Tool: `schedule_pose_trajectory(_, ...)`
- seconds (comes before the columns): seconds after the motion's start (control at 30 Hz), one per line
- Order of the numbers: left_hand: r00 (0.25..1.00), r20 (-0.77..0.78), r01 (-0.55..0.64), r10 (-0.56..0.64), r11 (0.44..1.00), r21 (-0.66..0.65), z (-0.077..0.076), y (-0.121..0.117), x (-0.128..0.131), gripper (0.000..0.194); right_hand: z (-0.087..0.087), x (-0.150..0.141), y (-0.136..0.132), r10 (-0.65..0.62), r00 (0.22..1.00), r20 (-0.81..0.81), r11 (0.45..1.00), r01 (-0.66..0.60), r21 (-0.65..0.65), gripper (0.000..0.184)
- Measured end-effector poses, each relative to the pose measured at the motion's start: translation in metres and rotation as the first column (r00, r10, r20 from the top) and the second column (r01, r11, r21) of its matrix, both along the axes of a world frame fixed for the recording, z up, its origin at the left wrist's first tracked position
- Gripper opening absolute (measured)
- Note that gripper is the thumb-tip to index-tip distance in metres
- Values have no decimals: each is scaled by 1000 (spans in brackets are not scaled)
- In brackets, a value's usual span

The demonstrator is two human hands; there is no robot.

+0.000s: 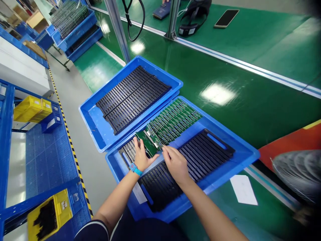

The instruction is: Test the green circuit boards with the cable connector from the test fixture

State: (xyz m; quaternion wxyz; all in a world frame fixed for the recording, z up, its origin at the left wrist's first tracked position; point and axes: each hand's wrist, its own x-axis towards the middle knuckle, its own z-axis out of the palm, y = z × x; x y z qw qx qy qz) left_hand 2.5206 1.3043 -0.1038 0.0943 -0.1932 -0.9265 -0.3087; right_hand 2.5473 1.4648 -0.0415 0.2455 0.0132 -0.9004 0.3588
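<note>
My left hand [141,156], with a blue wristband [135,169], spans a green circuit board [147,143], thumb at its near edge and fingers at its left edge. The fingers of my right hand [176,164] are pinched at the near corner of a second green circuit board [154,136], which leans beside the first. Several more green boards [174,117] stand in a slanted row behind, in the blue tray [247,151]. Black slotted racks [205,154] lie in the near half of this tray, below my right hand. The exact contact of the right fingertips is hard to see.
A second blue tray [91,117] with black slotted racks [132,97] adjoins at the back left. White paper [243,189] lies right on the green table [250,110]. Metal posts [117,30] rise behind. A phone [227,18] and headset [194,16] lie farther back, near another person's hand.
</note>
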Motion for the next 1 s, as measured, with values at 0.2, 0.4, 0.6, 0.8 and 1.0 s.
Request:
schedule_pose_trajectory(0.2, 997, 50, 54, -52, 998, -42, 9, 10, -13, 118, 20, 12, 23, -162, 978, -130, 986, 157, -50, 14)
schedule_pose_trajectory(0.4, 994, 104, 31, -30, 999, -11, 9, 10, -11, 130, 32, 26, 29, -208, 969, -134, 976, 197, -93, 16)
schedule_pose_trajectory(0.6, 989, 150, -11, 6, 999, 31, -3, 7, -9, 139, 33, 38, 19, -173, 980, -97, 980, 162, -115, 17)
schedule_pose_trajectory(0.8, 982, 182, -44, 47, 999, -19, -30, 4, 5, 141, 35, 43, 12, -134, 990, -45, 986, 129, -106, 21)
schedule_pose_trajectory(1.0, 969, 162, -178, 186, 982, -63, -30, -19, 52, 93, 9, 39, -21, 25, 997, 68, 1000, -23, -21, 29)
